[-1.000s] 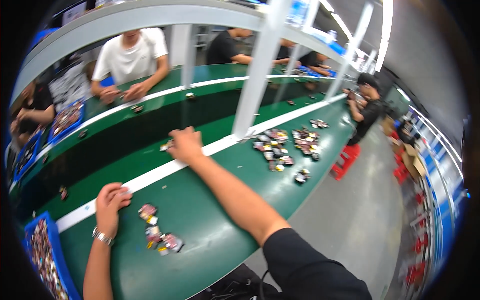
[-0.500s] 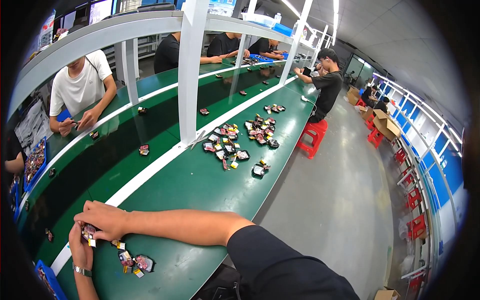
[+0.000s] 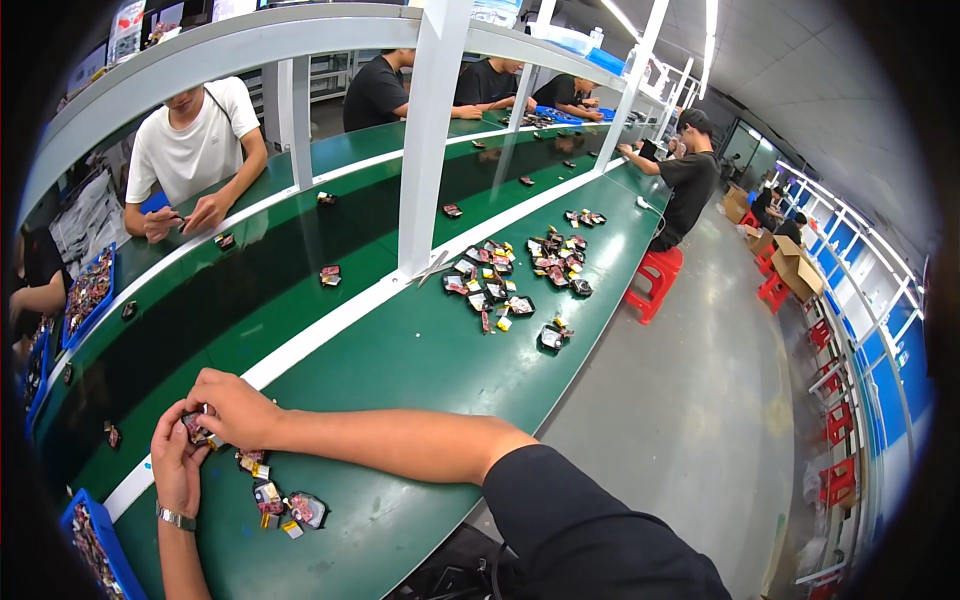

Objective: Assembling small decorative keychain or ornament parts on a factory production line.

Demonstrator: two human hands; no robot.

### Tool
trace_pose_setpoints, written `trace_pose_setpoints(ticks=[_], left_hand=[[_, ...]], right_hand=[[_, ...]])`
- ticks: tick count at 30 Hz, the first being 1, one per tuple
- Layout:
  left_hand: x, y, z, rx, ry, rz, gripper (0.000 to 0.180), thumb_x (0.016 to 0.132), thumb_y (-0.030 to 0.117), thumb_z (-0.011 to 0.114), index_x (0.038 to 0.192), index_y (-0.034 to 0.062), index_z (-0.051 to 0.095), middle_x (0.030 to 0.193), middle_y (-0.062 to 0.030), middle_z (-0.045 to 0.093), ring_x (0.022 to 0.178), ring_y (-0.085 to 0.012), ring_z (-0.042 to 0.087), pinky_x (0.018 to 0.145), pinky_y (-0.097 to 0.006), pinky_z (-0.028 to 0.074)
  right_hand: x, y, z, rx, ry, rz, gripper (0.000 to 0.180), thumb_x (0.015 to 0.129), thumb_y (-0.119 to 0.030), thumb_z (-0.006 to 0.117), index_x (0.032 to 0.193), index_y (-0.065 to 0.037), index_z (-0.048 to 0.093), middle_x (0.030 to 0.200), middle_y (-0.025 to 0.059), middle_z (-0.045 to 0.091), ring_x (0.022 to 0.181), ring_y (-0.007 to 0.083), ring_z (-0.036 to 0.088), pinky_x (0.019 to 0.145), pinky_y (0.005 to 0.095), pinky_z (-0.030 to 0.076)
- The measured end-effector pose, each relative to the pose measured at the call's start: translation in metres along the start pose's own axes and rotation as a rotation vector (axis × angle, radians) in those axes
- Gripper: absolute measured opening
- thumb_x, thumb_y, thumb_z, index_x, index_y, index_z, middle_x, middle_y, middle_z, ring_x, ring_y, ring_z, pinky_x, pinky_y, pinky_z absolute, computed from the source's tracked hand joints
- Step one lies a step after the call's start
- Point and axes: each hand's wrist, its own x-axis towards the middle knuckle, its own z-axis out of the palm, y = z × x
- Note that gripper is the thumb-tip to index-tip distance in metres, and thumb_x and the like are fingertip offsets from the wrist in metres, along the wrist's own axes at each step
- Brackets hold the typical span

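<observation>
At the lower left, above the near green bench, my left hand [image 3: 177,468] and my right hand [image 3: 238,410] meet around a small electronic assembly [image 3: 197,428]. It has a dark casing and a reddish circuit board; the fingers hide much of it. My left fingers grip it from the near side, and my right hand closes over it from above. A silver wristwatch [image 3: 177,517] is on my left wrist. Just right of my left hand lie several similar assemblies [image 3: 306,510] with black shells, reddish boards and small silver-and-yellow battery packs [image 3: 292,529].
A bigger cluster of assemblies [image 3: 487,277] lies farther along the bench. Beyond the white rail, a dark conveyor belt [image 3: 270,300] carries scattered pieces. A white upright post [image 3: 432,150] rises from the rail. Blue bins [image 3: 98,540] stand at left. Co-workers sit across; one person [image 3: 685,180] is at far right.
The whole view has shifted, so the bench and people appear farther right and higher. Both hands remain on the assembly, with my fingers slightly rearranged around it.
</observation>
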Motion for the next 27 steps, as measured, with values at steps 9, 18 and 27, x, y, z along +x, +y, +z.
trace_pose_setpoints(ticks=[9, 18, 27], left_hand=[[-0.004, 0.004, 0.002, 0.134, -0.005, -0.058, 0.032, 0.098, 0.017, 0.049, 0.128, 0.0077, 0.051, 0.108, -0.0044, 0.064, 0.095, -0.0129, 0.066, 0.084, -0.031, 0.058], [0.003, -0.003, 0.006, -0.059, -0.016, -0.050, 0.031, 0.099, 0.009, 0.051, 0.129, 0.0039, 0.049, 0.118, -0.0104, 0.062, 0.111, -0.0214, 0.062, 0.097, -0.040, 0.053], [-0.002, 0.003, -0.001, -0.031, -0.031, -0.064, 0.033, 0.099, 0.007, 0.049, 0.131, 0.0001, 0.046, 0.122, -0.0127, 0.061, 0.113, -0.0224, 0.061, 0.100, -0.040, 0.052]], right_hand=[[0.005, 0.011, 0.001, -0.059, 0.041, -0.207, 0.015, 0.077, -0.003, 0.068, 0.092, -0.002, 0.065, 0.095, 0.0122, 0.058, 0.082, 0.0298, 0.061, 0.073, 0.0364, 0.052], [0.000, -0.006, -0.019, -0.453, -0.069, -0.373, 0.017, 0.077, -0.010, 0.067, 0.093, -0.006, 0.067, 0.104, 0.0108, 0.061, 0.098, 0.0305, 0.059, 0.083, 0.0394, 0.052], [0.006, -0.009, -0.008, -0.516, -0.073, -0.418, 0.017, 0.076, -0.009, 0.071, 0.092, -0.008, 0.065, 0.099, 0.0046, 0.058, 0.091, 0.0243, 0.059, 0.073, 0.0367, 0.052]])
